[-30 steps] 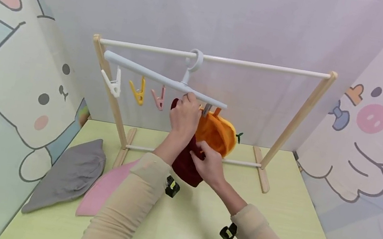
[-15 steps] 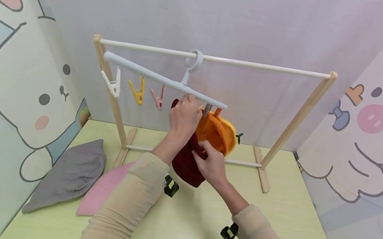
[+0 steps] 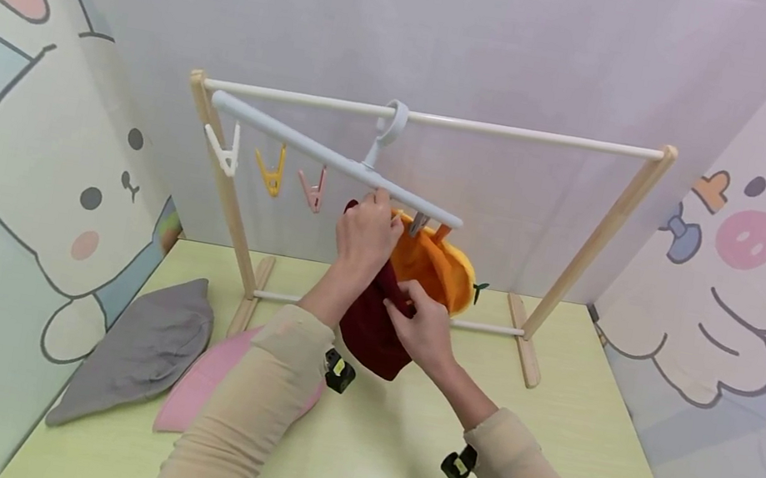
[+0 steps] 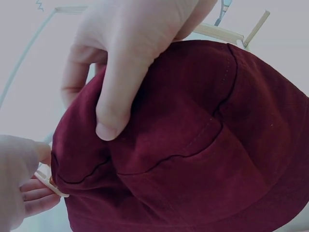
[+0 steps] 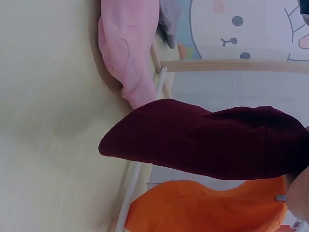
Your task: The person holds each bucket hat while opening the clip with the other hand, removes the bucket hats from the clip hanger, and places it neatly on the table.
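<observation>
A dark red brimmed cap (image 3: pixel 373 330) hangs below the pale blue hanger (image 3: pixel 307 148). My left hand (image 3: pixel 366 234) is just under the hanger bar at the cap's upper edge. In the left wrist view, this hand's fingers pinch a light-coloured clothespin (image 4: pixel 50 184) at the edge of the cloth. My right hand (image 3: pixel 425 326) grips the cap lower down; its thumb lies on the fabric and its other fingers are behind. To the right, an orange hat (image 3: pixel 448 279) hangs from a grey clothespin (image 3: pixel 419 224) and an orange clothespin (image 3: pixel 441 234).
White (image 3: pixel 225 149), yellow (image 3: pixel 271 170) and pink (image 3: pixel 313 189) clothespins hang from the hanger's left half. The hanger hooks over the rack's white rail (image 3: pixel 537 136). A grey hat (image 3: pixel 144 351) and a pink hat (image 3: pixel 203 382) lie at the left of the table (image 3: pixel 381 476).
The hanger has tipped slightly: its left end is higher with the clothespins there, and its right end lower with the orange hat. Both hands stay nearly in place on clothespin and cap.
</observation>
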`<state>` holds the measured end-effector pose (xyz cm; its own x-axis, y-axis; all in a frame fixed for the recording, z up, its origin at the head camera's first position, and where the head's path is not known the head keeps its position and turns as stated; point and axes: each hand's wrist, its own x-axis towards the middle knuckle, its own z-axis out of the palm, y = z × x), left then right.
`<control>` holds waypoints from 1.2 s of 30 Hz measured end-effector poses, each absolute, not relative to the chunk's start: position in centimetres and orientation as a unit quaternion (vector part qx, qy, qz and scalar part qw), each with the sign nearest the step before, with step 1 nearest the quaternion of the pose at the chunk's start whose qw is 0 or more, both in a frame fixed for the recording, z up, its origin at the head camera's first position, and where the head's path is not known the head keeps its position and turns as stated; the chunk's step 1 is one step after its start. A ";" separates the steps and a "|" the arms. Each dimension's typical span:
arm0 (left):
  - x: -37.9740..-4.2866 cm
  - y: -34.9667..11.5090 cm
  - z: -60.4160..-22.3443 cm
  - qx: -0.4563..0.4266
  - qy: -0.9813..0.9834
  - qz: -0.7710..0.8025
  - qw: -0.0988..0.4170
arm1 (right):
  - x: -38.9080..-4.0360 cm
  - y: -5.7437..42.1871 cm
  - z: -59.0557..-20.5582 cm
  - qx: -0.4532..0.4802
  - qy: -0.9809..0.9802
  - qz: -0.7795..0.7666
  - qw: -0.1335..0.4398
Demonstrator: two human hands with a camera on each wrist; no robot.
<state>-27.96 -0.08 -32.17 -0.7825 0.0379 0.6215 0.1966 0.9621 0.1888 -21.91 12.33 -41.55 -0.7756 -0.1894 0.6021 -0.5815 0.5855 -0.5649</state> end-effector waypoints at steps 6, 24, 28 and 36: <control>-28.0 -0.2 -32.2 -0.067 -0.936 -0.128 0.321 | -21.9 12.4 -41.5 0.227 -0.854 0.398 0.248; -28.1 -0.8 -31.8 -0.070 -0.935 -0.162 0.307 | -21.7 12.2 -41.1 0.207 -0.858 0.420 0.212; -28.1 -0.9 -31.8 -0.070 -0.934 -0.175 0.305 | -21.5 12.1 -41.0 0.201 -0.858 0.429 0.199; -28.3 -1.1 -31.8 -0.067 -0.928 -0.198 0.308 | -21.3 12.2 -41.2 0.207 -0.856 0.431 0.197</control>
